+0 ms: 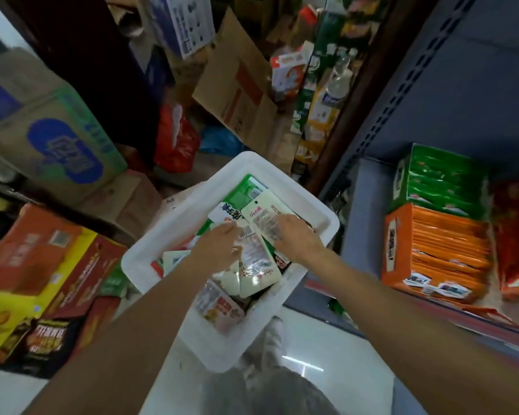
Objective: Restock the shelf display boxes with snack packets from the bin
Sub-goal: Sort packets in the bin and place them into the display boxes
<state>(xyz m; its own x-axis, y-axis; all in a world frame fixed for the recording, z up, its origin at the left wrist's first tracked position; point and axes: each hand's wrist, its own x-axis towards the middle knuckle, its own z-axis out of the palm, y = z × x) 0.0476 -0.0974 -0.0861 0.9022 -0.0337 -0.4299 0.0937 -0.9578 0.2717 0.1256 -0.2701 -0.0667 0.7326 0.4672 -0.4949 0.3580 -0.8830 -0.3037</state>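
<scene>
A white bin [285, 172] sits below me on the floor, filled with several snack packets, mostly cream-white and green. My left hand [219, 250] grips a cream-white packet [258, 265] lying across the middle of the bin. Just to its right, my right hand [297, 238] pinches the lower end of another cream-white packet [264, 214] that points away from me. A green packet [243, 193] lies beneath them at the far end. On the shelf at the right stand an orange display box [438, 253] and a green display box [441, 181], both packed with packets.
The grey shelf [363, 211] with a red front edge runs along the right. Stacked cardboard cartons [48, 136] and printed snack boxes [42, 280] crowd the left. More cartons and bottles fill the back. My knees and white floor are below the bin.
</scene>
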